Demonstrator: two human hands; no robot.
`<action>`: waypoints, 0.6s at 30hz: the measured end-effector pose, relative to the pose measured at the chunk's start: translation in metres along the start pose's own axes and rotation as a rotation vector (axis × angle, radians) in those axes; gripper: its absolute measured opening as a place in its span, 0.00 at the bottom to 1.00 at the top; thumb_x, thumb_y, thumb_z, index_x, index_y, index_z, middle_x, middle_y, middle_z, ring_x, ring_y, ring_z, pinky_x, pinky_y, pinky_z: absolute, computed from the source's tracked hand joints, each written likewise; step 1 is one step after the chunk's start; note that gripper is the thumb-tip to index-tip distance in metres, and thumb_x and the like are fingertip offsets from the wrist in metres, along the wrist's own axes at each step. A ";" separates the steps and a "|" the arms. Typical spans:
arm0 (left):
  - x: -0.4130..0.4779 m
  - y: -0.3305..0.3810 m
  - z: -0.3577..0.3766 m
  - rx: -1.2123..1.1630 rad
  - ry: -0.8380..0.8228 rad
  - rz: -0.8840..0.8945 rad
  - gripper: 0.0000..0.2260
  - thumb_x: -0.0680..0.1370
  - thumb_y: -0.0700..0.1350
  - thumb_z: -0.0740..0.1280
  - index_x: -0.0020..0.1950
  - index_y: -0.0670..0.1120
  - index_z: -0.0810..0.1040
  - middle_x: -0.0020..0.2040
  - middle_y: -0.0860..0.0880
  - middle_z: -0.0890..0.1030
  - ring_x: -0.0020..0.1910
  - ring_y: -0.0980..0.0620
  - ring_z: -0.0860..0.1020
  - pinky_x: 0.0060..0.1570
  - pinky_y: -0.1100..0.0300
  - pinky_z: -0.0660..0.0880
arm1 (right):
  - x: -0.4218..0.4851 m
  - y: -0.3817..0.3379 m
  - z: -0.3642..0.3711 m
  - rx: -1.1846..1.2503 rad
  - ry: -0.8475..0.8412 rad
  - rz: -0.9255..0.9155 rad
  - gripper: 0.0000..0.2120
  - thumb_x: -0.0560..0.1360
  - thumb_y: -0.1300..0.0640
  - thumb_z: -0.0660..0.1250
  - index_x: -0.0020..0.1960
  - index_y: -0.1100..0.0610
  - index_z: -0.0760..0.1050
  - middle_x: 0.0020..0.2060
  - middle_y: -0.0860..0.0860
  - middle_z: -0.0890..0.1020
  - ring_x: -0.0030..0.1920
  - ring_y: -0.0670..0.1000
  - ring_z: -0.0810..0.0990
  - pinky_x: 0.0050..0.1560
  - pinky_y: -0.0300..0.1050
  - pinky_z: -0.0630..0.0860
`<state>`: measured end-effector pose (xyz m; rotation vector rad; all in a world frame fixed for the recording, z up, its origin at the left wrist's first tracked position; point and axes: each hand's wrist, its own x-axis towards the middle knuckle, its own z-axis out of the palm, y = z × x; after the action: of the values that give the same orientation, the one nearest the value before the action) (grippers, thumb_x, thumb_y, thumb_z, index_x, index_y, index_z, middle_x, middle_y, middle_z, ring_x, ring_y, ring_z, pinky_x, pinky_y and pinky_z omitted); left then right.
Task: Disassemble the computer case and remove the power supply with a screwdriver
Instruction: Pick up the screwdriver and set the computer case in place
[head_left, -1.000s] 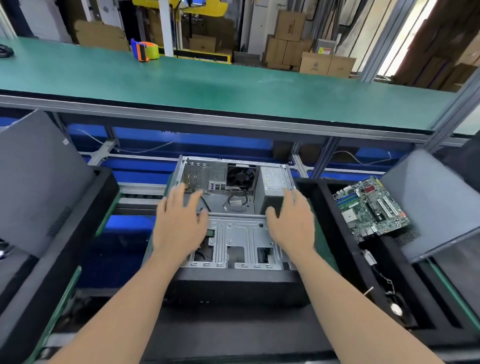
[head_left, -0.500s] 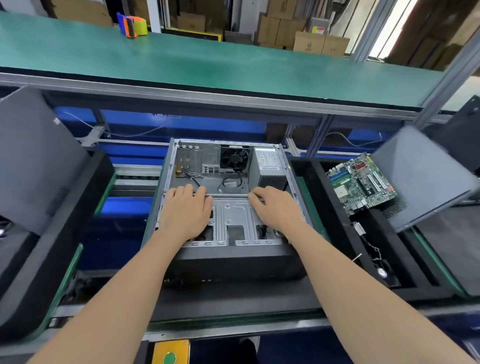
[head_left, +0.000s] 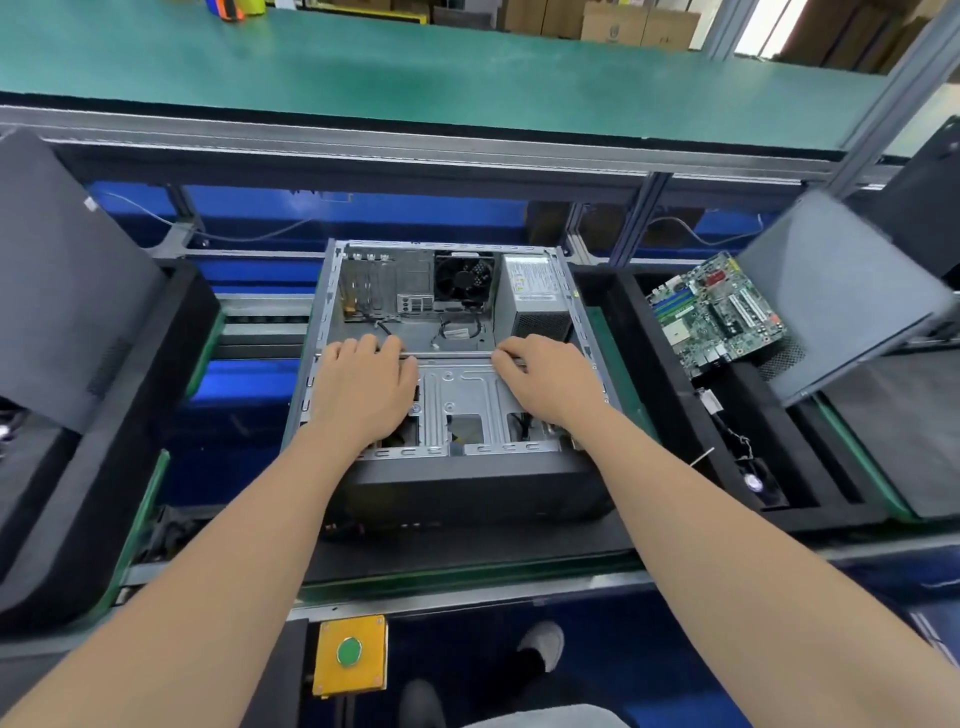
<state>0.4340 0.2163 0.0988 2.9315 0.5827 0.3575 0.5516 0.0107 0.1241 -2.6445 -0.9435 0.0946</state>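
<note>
Pulling back from deeper inside, the left hand (head_left: 363, 397) and right hand (head_left: 553, 384) are now curling their fingers over the crossbar (head_left: 452, 355) of the computer case (head_left: 457, 488). It is lying open side up at the near edge of the desk (head_left: 467, 574), long axis running near-to-far, front panel facing the person, with the power supply (head_left: 535, 296) sitting in its far-right corner.

Illumination is bright and even; shadows are soft. Daylight overexposes the window (head_left: 769, 26) far beyond the right hand (head_left: 550, 379). A pale sheen lies on the green shelf (head_left: 415, 78) beyond both hands. The metal crossbar (head_left: 452, 355) between the left hand (head_left: 363, 395) and the right hand glints faintly. Wide-angle distortion bends straight rails toward the frame edges. The grey panel (head_left: 831, 291) right of the right hand is motion-blurred.
</note>
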 end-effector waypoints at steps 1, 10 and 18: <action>0.001 0.003 0.000 -0.069 0.010 -0.029 0.13 0.83 0.50 0.55 0.58 0.47 0.77 0.53 0.46 0.80 0.53 0.43 0.76 0.61 0.47 0.65 | -0.001 0.002 -0.002 0.052 0.006 -0.001 0.16 0.86 0.47 0.59 0.62 0.51 0.82 0.54 0.51 0.84 0.52 0.54 0.82 0.59 0.53 0.77; 0.024 0.054 -0.022 -0.464 0.042 -0.065 0.11 0.80 0.41 0.62 0.54 0.51 0.83 0.50 0.51 0.82 0.45 0.54 0.78 0.52 0.55 0.75 | -0.008 0.041 -0.033 0.340 0.126 -0.021 0.10 0.83 0.57 0.66 0.57 0.50 0.86 0.50 0.45 0.86 0.48 0.43 0.80 0.49 0.24 0.67; 0.029 0.065 -0.021 -0.412 -0.043 -0.185 0.12 0.81 0.42 0.61 0.50 0.54 0.83 0.48 0.54 0.82 0.41 0.60 0.78 0.46 0.63 0.72 | -0.004 0.053 -0.037 0.387 0.058 -0.126 0.12 0.81 0.58 0.65 0.56 0.50 0.86 0.49 0.45 0.86 0.49 0.44 0.80 0.46 0.20 0.66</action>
<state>0.4782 0.1703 0.1362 2.4650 0.6762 0.3445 0.5869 -0.0404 0.1414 -2.2183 -0.9608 0.1534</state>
